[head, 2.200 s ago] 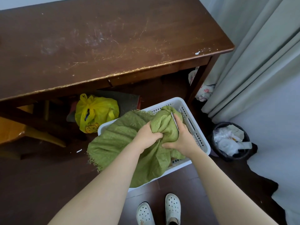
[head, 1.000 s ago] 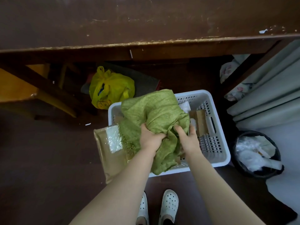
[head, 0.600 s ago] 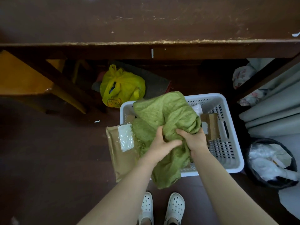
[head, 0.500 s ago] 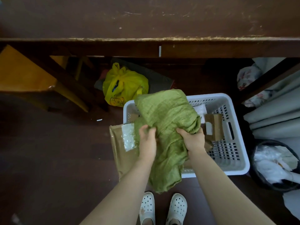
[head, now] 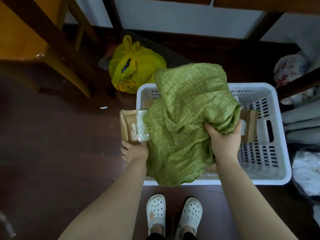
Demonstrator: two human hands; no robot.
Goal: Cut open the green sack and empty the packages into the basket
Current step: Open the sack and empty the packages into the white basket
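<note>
1. The green sack (head: 187, 122) is draped over the white basket (head: 275, 179), which stands on the dark floor (head: 52, 144). The sack covers the left and middle part of the basket and hangs over its near rim.
2. The right hand (head: 223, 141) is clenched on a bunched fold at the right side of the sack, above the inside of the basket.
3. The left hand (head: 135, 151) grasps the near end of a flat brown package (head: 129, 125). The sack edge hides part of this hand, so the grip appears to be from below.
4. The package projects past the left wall of the basket. Its right side is under the sack, and a pale padded patch shows on its top face.
5. A brown cardboard box (head: 249, 125) lies inside the basket, just beside the right hand and partly under the sack.
6. A knotted yellow bag (head: 136, 70) sits on the floor behind the far left corner of the basket.
7. A yellow wooden chair (head: 67, 64) stands at the far left, well apart from the basket.
8. Two white perforated shoes (head: 173, 213) stand on the floor near the near rim of the basket.
</note>
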